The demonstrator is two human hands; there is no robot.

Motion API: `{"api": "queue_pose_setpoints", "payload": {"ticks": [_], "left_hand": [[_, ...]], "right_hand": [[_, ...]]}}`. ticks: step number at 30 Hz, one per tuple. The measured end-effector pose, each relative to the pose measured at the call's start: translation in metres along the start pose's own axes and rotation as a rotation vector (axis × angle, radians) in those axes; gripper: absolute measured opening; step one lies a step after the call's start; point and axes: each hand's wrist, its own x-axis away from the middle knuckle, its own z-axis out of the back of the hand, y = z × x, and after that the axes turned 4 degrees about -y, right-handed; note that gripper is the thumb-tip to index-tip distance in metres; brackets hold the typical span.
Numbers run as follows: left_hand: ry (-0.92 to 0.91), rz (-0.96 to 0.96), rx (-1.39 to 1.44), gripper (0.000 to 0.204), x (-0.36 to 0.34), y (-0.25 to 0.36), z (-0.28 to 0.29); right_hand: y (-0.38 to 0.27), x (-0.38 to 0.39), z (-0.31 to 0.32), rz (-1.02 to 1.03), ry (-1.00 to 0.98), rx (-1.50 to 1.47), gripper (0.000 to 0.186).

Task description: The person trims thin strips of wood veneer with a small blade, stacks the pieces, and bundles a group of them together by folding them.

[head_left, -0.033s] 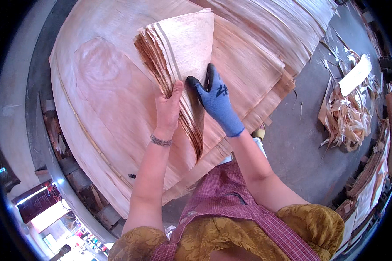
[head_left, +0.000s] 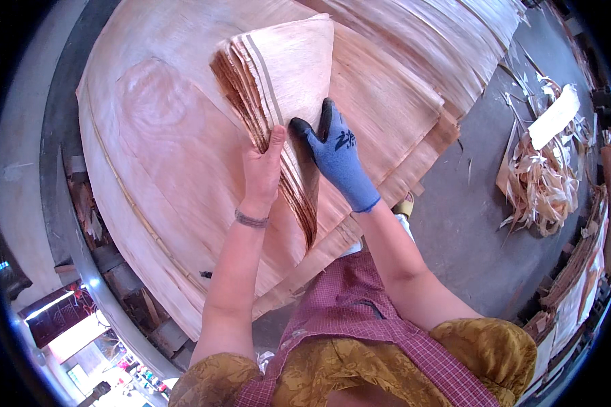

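A thick bundle of thin pale veneer sheets [head_left: 292, 74], with ragged brown layered edges along its left side, is held at an angle over a broad pile of pinkish veneer sheets [head_left: 163, 136]. My left hand [head_left: 265, 159], bare with a bracelet at the wrist, grips the bundle's layered left edge, thumb upward. My right hand [head_left: 334, 152], in a blue glove with black fingertips, is closed on the bundle's right side, its thumb across the face near my left thumb. The fingers behind the bundle are partly hidden.
A tangled heap of veneer scraps [head_left: 536, 176] lies on the grey floor [head_left: 468, 237] at right, with stacked boards [head_left: 577, 271] beyond. A curved dark edge [head_left: 61, 122] and wooden blocks border the pile at left; a bright cluttered area shows at lower left. My sandalled foot [head_left: 404, 205] shows below the pile.
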Motion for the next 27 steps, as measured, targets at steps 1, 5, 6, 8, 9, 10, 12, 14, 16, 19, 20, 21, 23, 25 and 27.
{"api": "queue_pose_setpoints", "payload": {"ticks": [1, 5, 6, 8, 9, 10, 12, 14, 16, 19, 20, 21, 23, 25, 27], "left_hand": [[0.007, 0.011, -0.042, 0.039, -0.001, -0.001, 0.002], [0.003, 0.017, -0.055, 0.039, -0.002, -0.009, 0.007], [0.004, 0.019, -0.054, 0.039, -0.002, -0.011, 0.007], [0.001, -0.001, -0.042, 0.038, -0.001, -0.012, 0.006], [0.0, -0.001, -0.042, 0.038, -0.002, -0.014, 0.006], [-0.011, -0.026, -0.023, 0.038, -0.004, -0.014, 0.003], [-0.03, -0.052, -0.003, 0.038, -0.005, -0.014, -0.002], [0.02, -0.038, 0.002, 0.031, -0.001, -0.001, -0.011], [0.053, -0.003, -0.031, 0.027, 0.0, -0.004, 0.0], [0.06, 0.045, -0.049, 0.023, 0.001, -0.015, 0.013], [0.047, 0.037, -0.045, 0.023, -0.002, -0.015, 0.011], [0.034, 0.033, -0.042, 0.022, -0.004, -0.015, 0.009], [0.009, 0.061, -0.004, 0.031, -0.004, -0.013, 0.006], [-0.01, 0.049, -0.038, 0.034, -0.002, -0.003, 0.004], [-0.017, 0.036, -0.046, 0.042, -0.003, -0.005, 0.009]], "right_hand": [[0.001, -0.001, 0.0, -0.06, -0.085, 0.032, 0.078], [0.014, 0.002, -0.008, 0.003, 0.003, 0.053, 0.07], [0.017, 0.002, -0.006, -0.036, -0.018, -0.039, 0.065], [0.021, 0.003, -0.001, -0.075, -0.038, -0.132, 0.06], [0.023, 0.003, 0.001, -0.067, -0.028, -0.199, 0.056], [0.027, 0.004, 0.004, -0.059, -0.014, -0.265, 0.052], [0.037, 0.005, 0.009, -0.09, -0.008, -0.335, 0.051], [0.043, 0.013, 0.01, -0.054, 0.248, -0.286, 0.05], [0.013, 0.034, 0.023, 0.132, 0.464, 0.203, 0.05], [-0.021, 0.062, 0.038, 0.627, 0.178, 0.198, 0.051], [-0.026, 0.054, 0.029, 0.627, 0.106, 0.171, 0.05], [-0.021, 0.042, 0.016, 0.443, 0.125, 0.15, 0.056], [-0.001, 0.019, 0.0, 0.192, 0.115, 0.077, 0.071], [0.01, 0.005, 0.001, -0.001, -0.125, -0.186, 0.079], [0.014, 0.001, -0.003, 0.006, -0.115, -0.187, 0.077]]}}
